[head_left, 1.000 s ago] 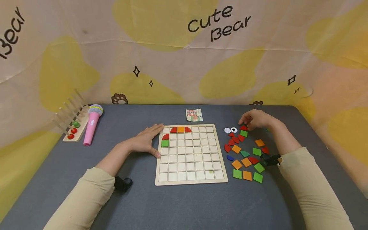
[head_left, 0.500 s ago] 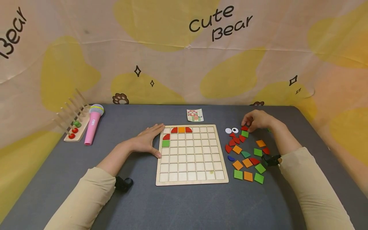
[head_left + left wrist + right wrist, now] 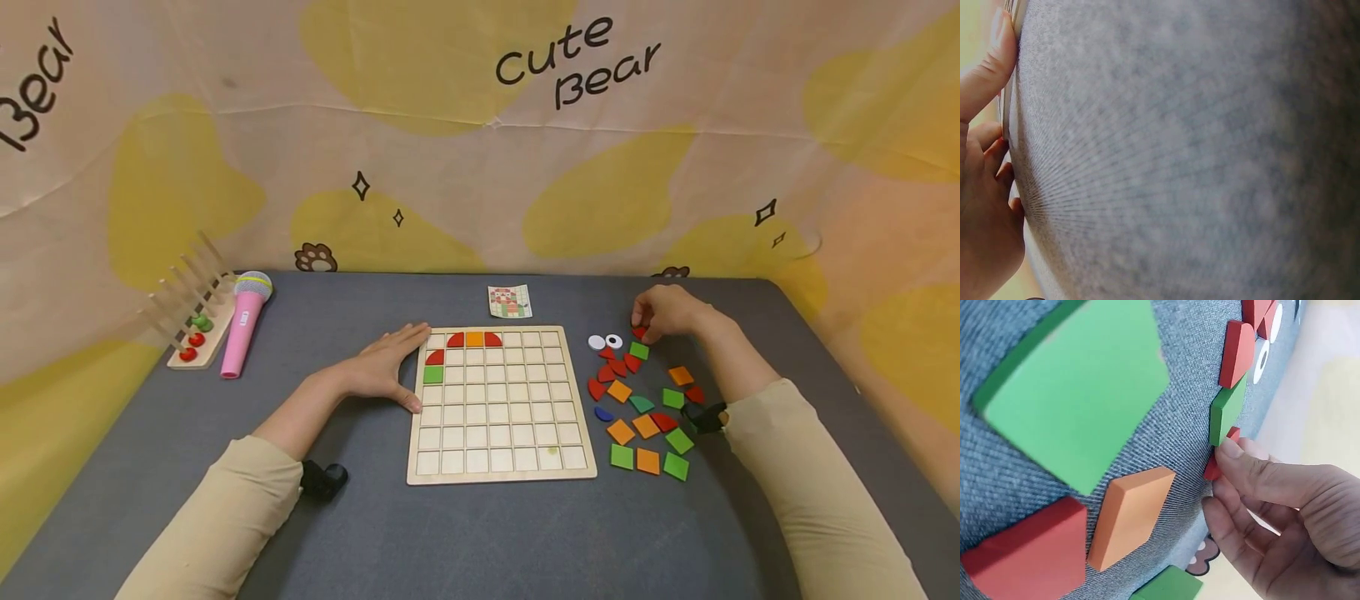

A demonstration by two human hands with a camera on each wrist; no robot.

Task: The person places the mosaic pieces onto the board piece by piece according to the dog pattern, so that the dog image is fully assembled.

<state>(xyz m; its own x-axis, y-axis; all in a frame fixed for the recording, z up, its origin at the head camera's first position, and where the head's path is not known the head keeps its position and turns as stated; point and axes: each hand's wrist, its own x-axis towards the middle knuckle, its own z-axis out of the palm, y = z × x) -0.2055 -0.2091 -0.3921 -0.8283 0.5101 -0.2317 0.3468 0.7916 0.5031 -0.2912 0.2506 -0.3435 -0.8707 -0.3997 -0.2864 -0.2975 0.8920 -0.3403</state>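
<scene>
My left hand (image 3: 377, 367) rests at the left edge of a wooden grid board (image 3: 502, 479), thumb spread from nearly straight fingers. Along the board's top row sit two red quarter-round tiles with an orange square tile (image 3: 474, 339) between them. In its left column, a red tile (image 3: 435, 358) lies above a green square tile (image 3: 432, 375). Beyond the loose tiles, my right hand (image 3: 669, 310) pinches a red tile (image 3: 1211, 467) between thumb and finger, beside a green square tile (image 3: 1227, 412). The fingers partly hide the red tile.
Several loose red, orange, green and blue tiles (image 3: 619, 391) lie right of the board, near two white eye discs (image 3: 613, 342). A small picture card (image 3: 510, 302) lies behind the board. A pink toy microphone (image 3: 242, 333) and a pegged wooden stand (image 3: 197, 354) are at left.
My right hand has shifted very slightly and its fingers have closed on the red tile. My left hand stays at the board's edge. The whole view has drifted slightly.
</scene>
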